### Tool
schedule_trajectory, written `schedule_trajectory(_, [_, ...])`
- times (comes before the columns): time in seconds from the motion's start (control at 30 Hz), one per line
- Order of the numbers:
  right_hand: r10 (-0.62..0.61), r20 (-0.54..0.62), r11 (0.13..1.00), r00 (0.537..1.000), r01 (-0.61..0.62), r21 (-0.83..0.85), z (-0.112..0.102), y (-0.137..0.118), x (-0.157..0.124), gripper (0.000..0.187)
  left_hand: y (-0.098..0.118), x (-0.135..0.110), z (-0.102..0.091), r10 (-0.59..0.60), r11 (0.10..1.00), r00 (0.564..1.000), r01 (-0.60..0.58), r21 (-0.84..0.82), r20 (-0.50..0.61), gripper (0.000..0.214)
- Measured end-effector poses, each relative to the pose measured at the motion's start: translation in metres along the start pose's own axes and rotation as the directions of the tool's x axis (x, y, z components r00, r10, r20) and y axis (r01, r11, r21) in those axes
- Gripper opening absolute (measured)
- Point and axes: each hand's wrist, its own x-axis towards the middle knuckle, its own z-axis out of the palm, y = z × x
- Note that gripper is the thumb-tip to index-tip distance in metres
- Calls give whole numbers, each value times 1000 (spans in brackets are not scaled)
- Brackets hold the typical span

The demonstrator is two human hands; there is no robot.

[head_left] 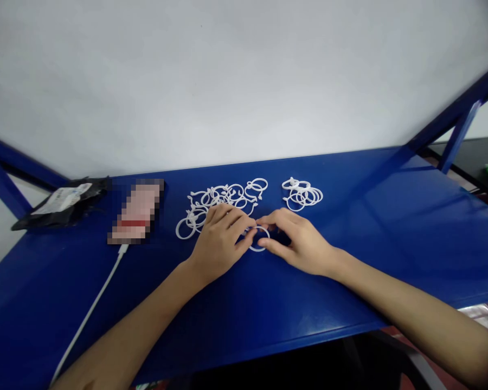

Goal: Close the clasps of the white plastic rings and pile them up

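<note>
Both hands meet over one white plastic ring (260,239) lying on the blue table (350,260). My left hand (222,235) pinches the ring's left side with curled fingers. My right hand (299,241) pinches its right side between thumb and forefinger. Just beyond my left hand lies a loose heap of several white rings (223,200). A smaller stack of white rings (303,194) sits farther right, beyond my right hand.
A phone (137,212) lies left of the rings, with a white cable (93,309) running toward the front edge. A black packet with a white label (63,205) rests at the far left. Blue frame struts (459,132) rise at the right and left. A white wall stands behind.
</note>
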Motion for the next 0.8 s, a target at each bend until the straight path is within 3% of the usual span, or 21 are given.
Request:
schedule_trajectory(0.13, [104, 7, 984, 995, -104, 143, 7, -2, -3, 17, 5, 1, -3, 27, 999, 999, -29, -38, -38, 3])
schedule_trajectory(0.43, [156, -22, 957, 987, -146, 251, 3, 0, -1, 18, 3, 0, -6, 0, 980, 999, -8, -200, -44, 10])
schedule_trajectory(0.6, [106, 18, 939, 994, -106, 326, 6, 1, -3, 14, -4, 0, -3, -11, 974, 997, -6, -227, -73, 9])
schedule_trajectory(0.8, [-64, 11, 968, 998, 59, 246, -2, -3, -5, 13, 1, -3, -2, -22, 968, 997, 1, -251, -79, 21])
